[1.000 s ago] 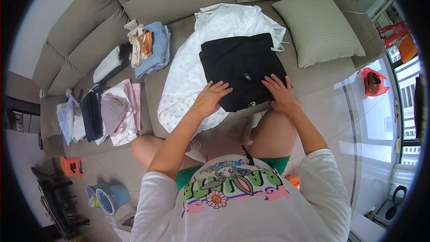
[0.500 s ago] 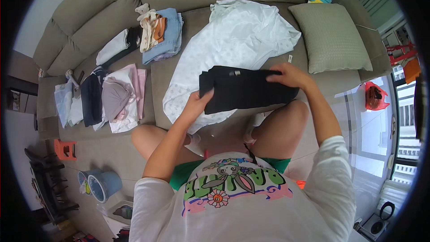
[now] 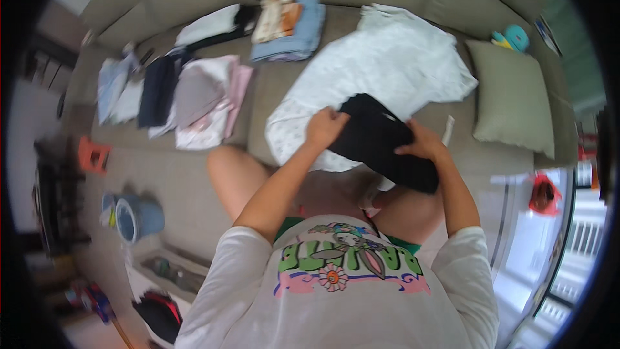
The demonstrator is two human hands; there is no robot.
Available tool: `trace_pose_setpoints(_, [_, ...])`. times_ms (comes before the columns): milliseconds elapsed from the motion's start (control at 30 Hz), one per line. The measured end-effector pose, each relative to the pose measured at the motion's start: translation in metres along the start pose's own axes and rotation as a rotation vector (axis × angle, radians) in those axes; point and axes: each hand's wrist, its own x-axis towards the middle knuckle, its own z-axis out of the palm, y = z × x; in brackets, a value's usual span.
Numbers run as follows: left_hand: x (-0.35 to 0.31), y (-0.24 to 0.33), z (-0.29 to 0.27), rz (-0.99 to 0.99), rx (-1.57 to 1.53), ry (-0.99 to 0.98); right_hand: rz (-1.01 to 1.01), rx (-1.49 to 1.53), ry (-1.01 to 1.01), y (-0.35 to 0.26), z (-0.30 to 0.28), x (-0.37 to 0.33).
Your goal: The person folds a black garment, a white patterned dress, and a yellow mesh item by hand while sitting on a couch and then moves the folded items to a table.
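- Gripping a folded, soft black cloth garment [image 3: 381, 142], left hand [image 3: 325, 127] and right hand [image 3: 421, 145] clench its opposite edges.
- Beneath lies a rumpled white sheet [image 3: 387, 71] on the grey fabric sofa [image 3: 258, 97].

Your left hand [image 3: 326, 126] grips the far left edge of a folded black garment [image 3: 381, 142], fingers closed on the cloth, while your right hand [image 3: 423, 145] presses on its right side. The garment lies partly over a white patterned sheet [image 3: 387, 68] spread on the grey sofa [image 3: 258, 100]. To the left sit piles of folded clothes [image 3: 194, 100], with a blue stack [image 3: 294, 32] farther off. A green cushion [image 3: 513, 106] lies to the right, and a blue bucket [image 3: 139, 216] stands on the floor, near left
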Motion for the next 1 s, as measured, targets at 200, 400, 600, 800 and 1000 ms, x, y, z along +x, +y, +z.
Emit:
trace_pose_setpoints(200, [-0.132, -0.122, -0.093, -0.151, -0.674, 0.061, -0.013, 0.868, -0.300, -0.123, 0.061, -0.099])
trace_pose_setpoints(400, [-0.330, -0.121, -0.206, -0.179, -1.401, -0.434, -0.243, 0.979, -0.030, -0.322, 0.127, -0.180])
trace_pose_setpoints(600, [-0.462, -0.200, -0.293, -0.112, -1.603, -0.040, -0.504, 1.062, -0.364, -0.478, 0.214, -0.244])
trace_pose_setpoints(800, [-0.629, -0.280, -0.427, -0.119, -1.658, 0.865, -0.636, 0.992, -0.725, -0.524, 0.236, -0.281])
trace_pose_setpoints(1000, [-0.814, -0.415, -0.539, 0.084, -1.227, 1.822, -0.483, 1.095, -0.648, -0.503, 0.267, -0.263])
